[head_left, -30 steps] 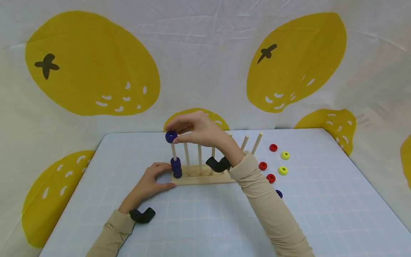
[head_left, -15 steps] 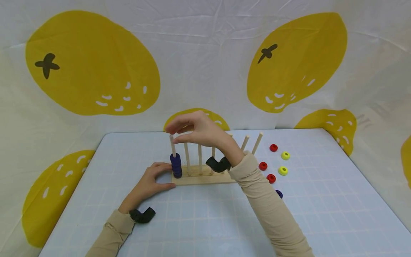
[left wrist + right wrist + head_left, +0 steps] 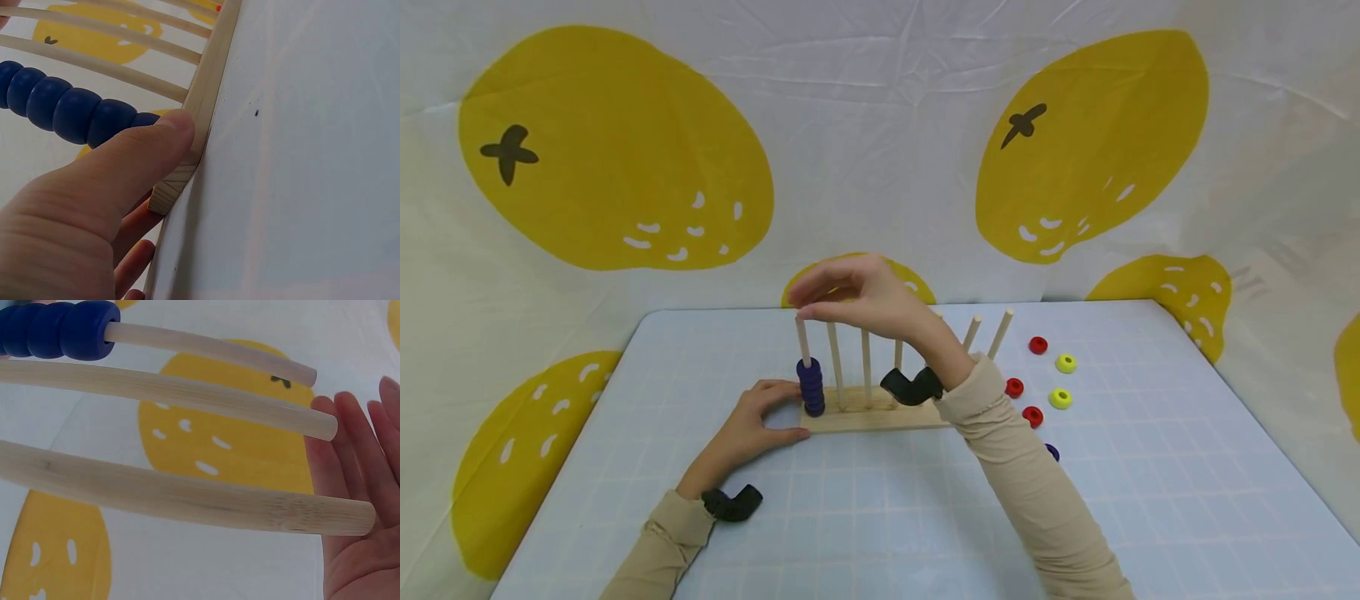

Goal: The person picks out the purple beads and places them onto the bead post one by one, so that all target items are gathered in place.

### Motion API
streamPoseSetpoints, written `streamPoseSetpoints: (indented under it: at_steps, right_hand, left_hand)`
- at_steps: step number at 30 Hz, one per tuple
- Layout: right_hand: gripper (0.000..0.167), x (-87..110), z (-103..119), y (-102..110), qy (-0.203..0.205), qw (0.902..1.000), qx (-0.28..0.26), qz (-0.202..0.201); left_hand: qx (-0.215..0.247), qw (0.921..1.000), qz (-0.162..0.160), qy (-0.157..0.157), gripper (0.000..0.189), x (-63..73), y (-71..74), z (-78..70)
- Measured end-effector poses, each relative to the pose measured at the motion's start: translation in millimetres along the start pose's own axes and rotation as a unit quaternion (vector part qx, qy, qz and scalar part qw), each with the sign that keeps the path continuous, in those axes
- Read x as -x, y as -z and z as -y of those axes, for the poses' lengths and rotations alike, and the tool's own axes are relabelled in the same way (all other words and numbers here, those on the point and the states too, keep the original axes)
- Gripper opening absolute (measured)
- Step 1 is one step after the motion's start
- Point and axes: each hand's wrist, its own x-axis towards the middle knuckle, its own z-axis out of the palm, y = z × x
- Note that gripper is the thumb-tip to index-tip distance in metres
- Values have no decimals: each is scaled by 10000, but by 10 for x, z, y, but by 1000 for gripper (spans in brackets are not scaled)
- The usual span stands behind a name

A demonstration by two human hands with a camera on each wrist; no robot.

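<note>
A wooden peg stand (image 3: 880,422) carries a row of upright pegs on a long flat base. On its leftmost peg a stack of dark blue ring beads (image 3: 811,387) sits at the bottom, with bare wood above. My left hand (image 3: 756,425) grips the left end of the base; in the left wrist view the thumb (image 3: 165,140) lies on the front and the other fingers reach behind. My right hand (image 3: 876,300) hovers at the top of the leftmost peg, holding nothing. The right wrist view shows its fingers (image 3: 359,447) extended past the peg ends.
Right of the stand, red beads (image 3: 1038,345) and yellow beads (image 3: 1066,363) lie loose on the pale checked table (image 3: 1150,467). One blue bead (image 3: 1052,452) is partly hidden behind the right sleeve (image 3: 1030,467). A lemon-print cloth (image 3: 880,150) hangs behind the table.
My right hand let go of a blue bead, which dropped down the leftmost peg onto the stack. That hand then lifted slightly, its thumb rising. The left hand stayed still.
</note>
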Motion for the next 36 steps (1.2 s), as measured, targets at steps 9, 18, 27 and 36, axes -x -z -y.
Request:
streamPoseSetpoints:
  at_steps: [9, 18, 27, 36]
  right_hand:
    - [14, 127, 76, 64, 14, 9975, 17, -700]
    - [13, 286, 164, 125, 290, 9950, -202, -939]
    - [11, 477, 281, 198, 415, 9914, -216, -1218]
    - [10, 668, 364, 307, 433, 9881, -58, -1477]
  left_hand:
    - [33, 10000, 37, 41, 56, 2, -6, 5]
    - [-17, 10000, 6, -54, 56, 4, -8, 28]
    - [65, 10000, 4, -43, 57, 0, -5, -10]
    - [32, 10000, -2, -12, 58, 0, 0, -5]
